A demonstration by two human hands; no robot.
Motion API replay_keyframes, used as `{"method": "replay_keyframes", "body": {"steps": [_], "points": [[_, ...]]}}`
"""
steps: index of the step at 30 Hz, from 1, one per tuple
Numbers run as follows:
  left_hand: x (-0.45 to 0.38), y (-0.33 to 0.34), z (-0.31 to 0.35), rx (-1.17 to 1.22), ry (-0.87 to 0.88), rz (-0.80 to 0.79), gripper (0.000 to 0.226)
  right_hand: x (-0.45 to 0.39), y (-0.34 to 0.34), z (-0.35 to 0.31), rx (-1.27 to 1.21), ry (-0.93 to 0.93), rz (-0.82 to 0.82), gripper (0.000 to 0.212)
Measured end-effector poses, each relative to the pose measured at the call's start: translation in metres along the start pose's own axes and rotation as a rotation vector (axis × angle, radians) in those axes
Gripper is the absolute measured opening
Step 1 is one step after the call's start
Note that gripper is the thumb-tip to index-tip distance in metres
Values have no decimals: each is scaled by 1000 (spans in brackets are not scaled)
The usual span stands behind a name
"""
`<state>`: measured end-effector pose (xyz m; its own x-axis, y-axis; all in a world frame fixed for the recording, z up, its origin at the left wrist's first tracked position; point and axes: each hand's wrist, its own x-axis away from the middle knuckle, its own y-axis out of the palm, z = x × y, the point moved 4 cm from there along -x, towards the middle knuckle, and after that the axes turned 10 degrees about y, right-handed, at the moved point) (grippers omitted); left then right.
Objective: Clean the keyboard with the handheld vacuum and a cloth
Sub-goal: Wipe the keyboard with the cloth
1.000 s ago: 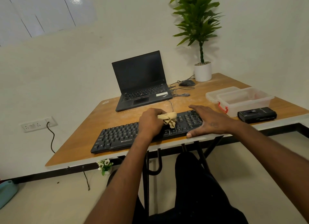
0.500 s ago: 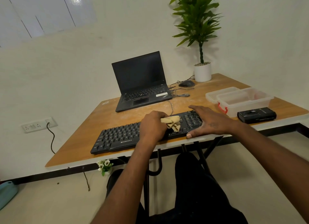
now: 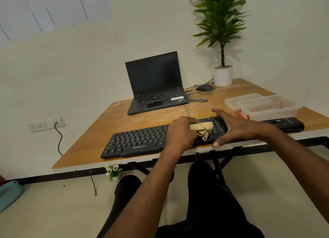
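Surface (image 3: 142, 120), wooden, carrying all items. Laptop (image 3: 156, 84), open, at rear. Potted plant (image 3: 222, 74), far corner. Keyboard (image 3: 135, 142), black, along near edge. Plastic containers (image 3: 267, 106), clear, two, contents indiscernible. Handheld vacuum (image 3: 284, 124), black, just right of keyboard. Right hand (image 3: 238, 128): fingers spread flat, pressing keyboard's right end. Left hand (image 3: 179, 131): fingers curled, gripping tan cloth (image 3: 204, 129) against keys.
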<state>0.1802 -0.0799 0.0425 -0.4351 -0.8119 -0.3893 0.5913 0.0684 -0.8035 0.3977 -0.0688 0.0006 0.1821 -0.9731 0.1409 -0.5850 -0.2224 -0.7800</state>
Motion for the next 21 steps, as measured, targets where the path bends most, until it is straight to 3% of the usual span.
{"method": "replay_keyframes", "body": {"steps": [9, 21], "points": [[12, -24, -34, -115, -58, 25, 37, 8, -2, -3, -26, 9, 23, 134], [1, 0, -2, 80, -9, -51, 37, 7, 0, -5, -24, 5, 63, 135]]}}
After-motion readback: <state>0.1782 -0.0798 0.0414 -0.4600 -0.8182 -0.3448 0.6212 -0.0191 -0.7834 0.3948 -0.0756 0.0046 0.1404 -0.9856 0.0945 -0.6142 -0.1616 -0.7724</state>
